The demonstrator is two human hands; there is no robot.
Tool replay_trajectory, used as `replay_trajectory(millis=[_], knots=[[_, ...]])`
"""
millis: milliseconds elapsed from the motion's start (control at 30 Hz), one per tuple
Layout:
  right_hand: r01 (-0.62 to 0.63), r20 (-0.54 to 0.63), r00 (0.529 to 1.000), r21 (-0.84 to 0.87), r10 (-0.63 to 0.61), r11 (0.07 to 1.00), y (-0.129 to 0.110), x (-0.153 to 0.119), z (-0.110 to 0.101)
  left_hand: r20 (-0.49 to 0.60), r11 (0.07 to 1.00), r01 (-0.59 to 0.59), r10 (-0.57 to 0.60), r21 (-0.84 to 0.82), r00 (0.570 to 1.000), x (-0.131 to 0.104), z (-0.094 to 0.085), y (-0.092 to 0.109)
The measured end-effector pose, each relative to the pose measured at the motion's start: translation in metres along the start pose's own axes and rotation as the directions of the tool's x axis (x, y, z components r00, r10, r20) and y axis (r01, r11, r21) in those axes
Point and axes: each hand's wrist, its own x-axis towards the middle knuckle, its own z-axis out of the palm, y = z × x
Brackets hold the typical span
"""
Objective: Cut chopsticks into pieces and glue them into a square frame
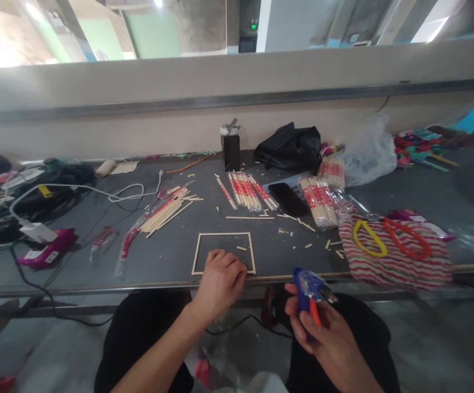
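Note:
A rectangular frame of thin wooden sticks lies flat near the table's front edge. My left hand rests over its near side, fingers curled and pressed together; whatever is under the fingertips is hidden. Just past the front edge, to the right of the frame, my right hand is wrapped round a blue glue gun with an orange trigger, its metal tip pointing right. Beyond the frame lies a single stick. Inside the frame is a short piece of stick.
Loose sticks and wrapped chopsticks lie farther back. A phone, a black bag and a striped cloth with scissors are at the right. A purple box and cables lie left.

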Motion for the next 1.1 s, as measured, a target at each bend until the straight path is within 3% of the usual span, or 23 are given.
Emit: replay_trajectory(millis=[200,367,533,833,1000,1100], knots=[[-0.055,0.130,0.991,0.230,0.026,0.972,-0.005,0.007,-0.009,0.002,1.000,0.003,-0.003,-0.003,1.000,0.000,-0.001,0.000],[0.027,0.066,0.997,0.238,-0.044,0.971,-0.006,0.006,-0.015,0.008,1.000,0.006,-0.006,-0.001,1.000,0.001,-0.002,0.001],[0.040,0.142,0.987,0.237,-0.076,0.971,-0.001,0.006,-0.014,0.008,1.000,-0.001,0.001,-0.003,1.000,0.001,-0.002,-0.001],[0.052,0.118,0.990,0.157,-0.071,0.986,0.008,0.010,-0.018,-0.014,0.999,-0.027,0.026,-0.027,1.000,0.002,-0.003,-0.002],[0.110,-0.024,0.993,-0.078,-0.112,0.991,0.016,0.014,-0.018,-0.017,0.999,-0.035,0.034,-0.024,0.999,0.001,-0.003,-0.002],[0.099,-0.035,0.994,-0.113,-0.104,0.989,0.019,0.015,-0.015,-0.013,0.999,-0.031,0.031,-0.027,0.999,0.001,-0.003,-0.002]])
